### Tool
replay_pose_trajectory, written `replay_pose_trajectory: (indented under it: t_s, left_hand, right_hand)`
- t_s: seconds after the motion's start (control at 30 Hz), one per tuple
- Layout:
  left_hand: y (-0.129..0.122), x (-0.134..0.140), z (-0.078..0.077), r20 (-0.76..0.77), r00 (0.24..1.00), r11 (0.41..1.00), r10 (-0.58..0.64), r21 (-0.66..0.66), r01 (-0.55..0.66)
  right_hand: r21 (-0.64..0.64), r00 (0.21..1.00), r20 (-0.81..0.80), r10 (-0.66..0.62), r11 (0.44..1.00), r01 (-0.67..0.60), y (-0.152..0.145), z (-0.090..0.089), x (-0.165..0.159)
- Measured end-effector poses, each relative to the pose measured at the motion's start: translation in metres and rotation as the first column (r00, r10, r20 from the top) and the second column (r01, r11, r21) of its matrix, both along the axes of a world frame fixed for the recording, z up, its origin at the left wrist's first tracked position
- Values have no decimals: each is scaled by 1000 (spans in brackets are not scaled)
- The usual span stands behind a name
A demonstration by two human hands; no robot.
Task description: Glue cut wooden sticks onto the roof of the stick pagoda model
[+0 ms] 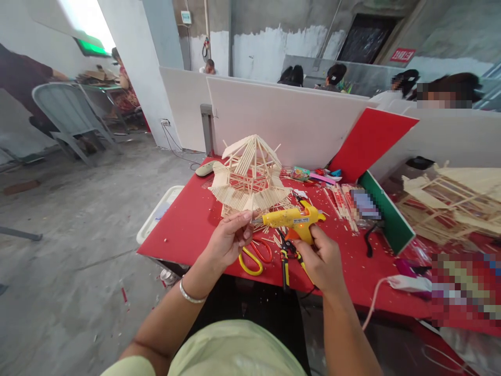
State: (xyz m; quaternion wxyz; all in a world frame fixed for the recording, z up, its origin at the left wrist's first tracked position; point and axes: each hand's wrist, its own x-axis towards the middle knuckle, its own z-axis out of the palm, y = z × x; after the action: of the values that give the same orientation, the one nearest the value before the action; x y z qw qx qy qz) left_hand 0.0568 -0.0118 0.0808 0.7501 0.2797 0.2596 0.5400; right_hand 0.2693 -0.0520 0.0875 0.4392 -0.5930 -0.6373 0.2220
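A yellow glue gun (pixel 289 217) is in my right hand (pixel 324 261), whose fingers wrap round its handle. Its nozzle points left and meets the fingertips of my left hand (pixel 230 239). Thumb and finger of that hand are pinched together; whatever they hold is too small to make out. Just behind stands a pavilion model (pixel 250 183) built of thin wooden sticks, with a pointed upper roof and a wider lower one. Below the glue gun lie scissors (pixel 251 261) with red and yellow handles and black-and-yellow pliers (pixel 285 263).
The red table (pixel 180 235) carries loose wooden sticks (pixel 340 203), a phone (pixel 366 203) and a computer mouse (pixel 205 168). A green board (pixel 385 214) divides off another stick model (pixel 450 203) at right. White panels (pixel 282 115) rise behind, with several people beyond.
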Motion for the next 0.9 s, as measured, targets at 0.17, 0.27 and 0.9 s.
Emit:
replay_pose_trajectory:
  t_s: [0.17, 0.27, 0.9]
  left_hand:
    - [1, 2, 0, 6, 1000, 1000, 8, -7, -8]
    - [2, 1, 0, 8, 1000, 1000, 16, -3, -16]
    - [19, -9, 4, -58, 990, 991, 130, -11, -131]
  right_hand:
    - [14, 1000, 14, -14, 1000, 13, 0, 1, 0]
    - [18, 1000, 26, -11, 1000, 10, 1, 0, 0]
    - [67, 993, -118, 23, 998, -15, 8, 16, 6]
